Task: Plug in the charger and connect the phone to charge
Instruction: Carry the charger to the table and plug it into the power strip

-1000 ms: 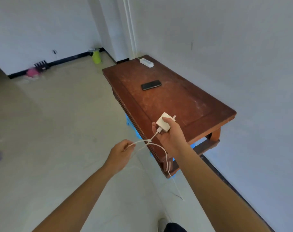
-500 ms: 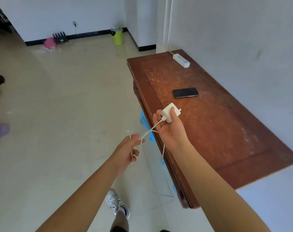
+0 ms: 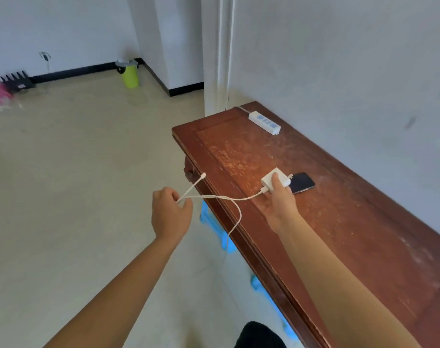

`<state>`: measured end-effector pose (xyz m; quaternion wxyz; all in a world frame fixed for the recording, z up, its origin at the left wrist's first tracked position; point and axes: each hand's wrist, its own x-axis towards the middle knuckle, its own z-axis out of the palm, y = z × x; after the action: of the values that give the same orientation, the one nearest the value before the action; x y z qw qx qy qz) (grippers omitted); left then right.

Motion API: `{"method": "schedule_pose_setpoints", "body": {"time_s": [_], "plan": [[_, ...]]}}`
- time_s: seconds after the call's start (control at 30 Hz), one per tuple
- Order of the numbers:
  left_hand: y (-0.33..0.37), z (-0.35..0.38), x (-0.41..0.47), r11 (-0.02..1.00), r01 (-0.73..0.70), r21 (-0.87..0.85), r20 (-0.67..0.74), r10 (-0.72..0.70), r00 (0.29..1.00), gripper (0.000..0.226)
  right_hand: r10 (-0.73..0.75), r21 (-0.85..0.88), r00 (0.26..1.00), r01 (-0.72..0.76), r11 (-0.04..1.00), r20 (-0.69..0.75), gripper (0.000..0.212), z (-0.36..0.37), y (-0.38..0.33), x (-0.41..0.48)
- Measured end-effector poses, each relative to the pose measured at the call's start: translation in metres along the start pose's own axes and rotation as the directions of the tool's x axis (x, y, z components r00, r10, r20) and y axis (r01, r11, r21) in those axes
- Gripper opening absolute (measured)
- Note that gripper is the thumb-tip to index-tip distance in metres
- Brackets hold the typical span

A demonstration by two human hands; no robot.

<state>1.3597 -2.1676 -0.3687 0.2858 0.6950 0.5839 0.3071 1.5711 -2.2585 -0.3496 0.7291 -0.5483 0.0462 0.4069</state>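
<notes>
Above the near table (image 3: 364, 247), the right hand (image 3: 280, 204) grips the white charger (image 3: 275, 180) beside the phone (image 3: 301, 183), prongs aimed at the far power strip (image 3: 264, 122), while the left hand (image 3: 170, 213) pinches its cable (image 3: 221, 197) clear.

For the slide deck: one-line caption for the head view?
Right hand holds charger over table beside phone; left hand grips cable.
</notes>
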Motion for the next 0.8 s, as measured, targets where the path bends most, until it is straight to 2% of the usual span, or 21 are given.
{"method": "schedule_pose_setpoints", "body": {"time_s": [0.07,0.13,0.23,0.3,0.37,0.43,0.53,0.63,0.73,0.8], "plan": [[0.001,0.014,0.034,0.999,0.034,0.016,0.006,-0.034,0.999,0.03,0.049,0.099,0.999,-0.049,0.994,0.0,0.022,0.018,0.0,0.017],[0.002,0.033,0.064,0.994,0.092,-0.052,0.06,-0.089,0.994,0.04,0.07,0.253,0.997,-0.065,0.965,-0.012,0.019,0.035,-0.005,0.038],[0.009,0.065,0.103,0.974,0.145,-0.175,0.166,-0.116,0.979,0.041,0.062,0.4,0.998,-0.05,0.915,-0.016,0.027,0.057,-0.015,0.08],[0.018,0.091,0.127,0.976,0.177,-0.124,0.264,-0.139,0.954,0.042,0.069,0.446,0.997,-0.049,0.894,-0.029,0.034,0.071,-0.021,0.116],[0.031,0.111,0.155,0.987,0.101,-0.129,0.288,-0.06,0.956,0.046,0.091,0.474,0.994,-0.05,0.879,-0.064,0.037,0.084,-0.027,0.153],[0.045,0.124,0.191,0.968,0.013,-0.25,0.289,0.062,0.955,0.042,0.095,0.46,0.983,-0.012,0.888,-0.158,0.039,0.094,-0.032,0.188],[0.075,0.134,0.257,0.919,0.04,-0.391,0.258,0.067,0.964,0.05,0.078,0.373,0.936,0.06,0.926,-0.343,0.04,0.099,-0.041,0.234],[0.1,0.149,0.33,0.944,-0.025,-0.33,0.177,0.088,0.98,0.053,0.086,0.37,0.887,0.1,0.924,-0.453,0.038,0.101,-0.053,0.273],[0.103,0.168,0.389,0.97,0.087,-0.229,0.202,-0.04,0.979,0.057,0.052,0.353,0.877,0.138,0.926,-0.478,0.038,0.109,-0.066,0.293],[0.098,0.184,0.428,0.978,0.113,-0.176,0.26,-0.065,0.964,0.052,0.012,0.369,0.882,0.184,0.911,-0.471,0.039,0.121,-0.08,0.308]]}}
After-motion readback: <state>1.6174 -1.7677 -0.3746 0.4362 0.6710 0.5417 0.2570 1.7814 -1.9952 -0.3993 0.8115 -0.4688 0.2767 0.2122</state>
